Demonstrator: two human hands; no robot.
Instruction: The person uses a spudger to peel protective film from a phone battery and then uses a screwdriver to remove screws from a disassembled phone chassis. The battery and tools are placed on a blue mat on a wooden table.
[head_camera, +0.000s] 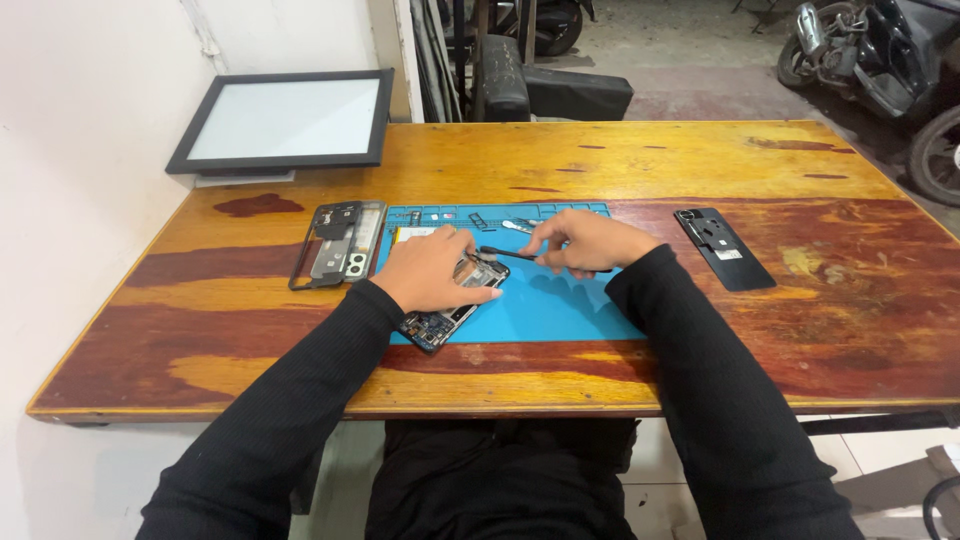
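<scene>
The opened smartphone (450, 310) lies on the blue repair mat (560, 305), near the mat's front left corner, on the wooden surface (640, 160). Its long axis runs diagonally, from the near left end up toward the far right.

The left hand (432, 270) rests palm down directly on the phone, fingers curled over its upper half and pressing it to the mat; only the lower end of the exposed board shows beneath the wrist. The right hand (585, 240) sits just right of the phone's upper end, fingers pinched closed on a slim black tool (508, 253). The tool points left, its tip reaching to the phone's top edge beside the left fingertips. The left hand is thus the nearer, in full contact; the right reaches the phone only through the tool.

Left of the mat lies a detached phone frame (338, 243). A dark phone back cover (722, 248) lies well apart to the right. Small loose parts (518, 226) sit along the mat's far edge, too small to identify. A flat framed panel (285, 120) leans at the rear left.
</scene>
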